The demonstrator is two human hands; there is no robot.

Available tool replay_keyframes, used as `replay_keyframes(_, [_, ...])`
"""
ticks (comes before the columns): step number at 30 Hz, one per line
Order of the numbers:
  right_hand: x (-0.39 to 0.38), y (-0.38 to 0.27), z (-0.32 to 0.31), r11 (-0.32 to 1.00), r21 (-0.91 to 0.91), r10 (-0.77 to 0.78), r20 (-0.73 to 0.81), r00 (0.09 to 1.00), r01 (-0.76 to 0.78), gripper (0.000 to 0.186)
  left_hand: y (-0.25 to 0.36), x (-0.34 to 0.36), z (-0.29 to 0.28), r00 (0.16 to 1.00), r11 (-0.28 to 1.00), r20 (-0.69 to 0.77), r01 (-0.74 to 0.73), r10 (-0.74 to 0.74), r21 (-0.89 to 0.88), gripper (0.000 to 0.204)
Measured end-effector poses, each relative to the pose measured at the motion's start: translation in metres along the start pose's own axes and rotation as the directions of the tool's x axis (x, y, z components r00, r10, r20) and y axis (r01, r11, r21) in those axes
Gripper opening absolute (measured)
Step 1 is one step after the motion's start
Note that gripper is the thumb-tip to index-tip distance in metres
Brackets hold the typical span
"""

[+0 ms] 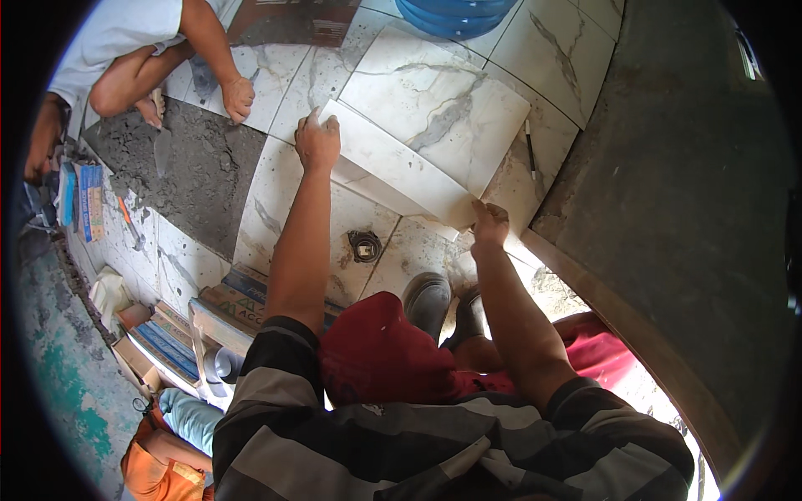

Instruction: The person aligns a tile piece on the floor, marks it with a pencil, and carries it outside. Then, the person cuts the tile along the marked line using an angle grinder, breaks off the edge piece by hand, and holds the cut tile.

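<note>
A long white tile piece (401,165) spans between my two hands, its face tilted toward me. The fingers of my left hand (317,144) close around its upper left end. My right hand (489,224) grips the lower right end, thumb and fingers pinched on the corner. Just beyond it lies a large marble-veined white tile (434,104), resting over the tiled floor. To the right of that tile lies a slim black-and-white pen-like stick (530,150). Near my boots sits a dark round object (364,245) with a pale square in its middle.
At the left, another person's hand (238,98) rests beside grey wet mortar (188,163) holding a trowel (161,152). An orange-handled tool (129,219) and cardboard boxes (221,311) lie nearby. A blue tub (455,17) stands beyond; a dark slab (685,184) borders the right.
</note>
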State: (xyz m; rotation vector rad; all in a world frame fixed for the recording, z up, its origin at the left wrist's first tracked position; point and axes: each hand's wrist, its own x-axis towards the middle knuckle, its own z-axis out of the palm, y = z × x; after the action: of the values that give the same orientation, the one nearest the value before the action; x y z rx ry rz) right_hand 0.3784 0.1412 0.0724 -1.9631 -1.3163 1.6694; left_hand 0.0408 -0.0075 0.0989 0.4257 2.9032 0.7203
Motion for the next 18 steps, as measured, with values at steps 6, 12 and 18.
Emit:
replay_keyframes(6, [-0.049,-0.052,-0.050,0.991,-0.131,0.063,0.526,0.848,0.008,0.068,0.020,0.012,-0.033,0.997,0.992,0.069,-0.026,0.035,-0.122,0.044])
replay_keyframes(12, [-0.068,-0.074,-0.059,0.904,-0.332,0.103,0.781,0.616,0.268,0.056,0.058,0.015,-0.021,0.937,0.920,0.250,-0.141,0.243,-0.366,0.051])
replay_keyframes(18, [-0.061,-0.069,-0.051,0.942,0.039,-0.306,0.513,0.802,0.334,0.040,0.027,-0.009,-0.012,0.978,0.742,0.143,-0.015,0.149,-0.670,0.050])
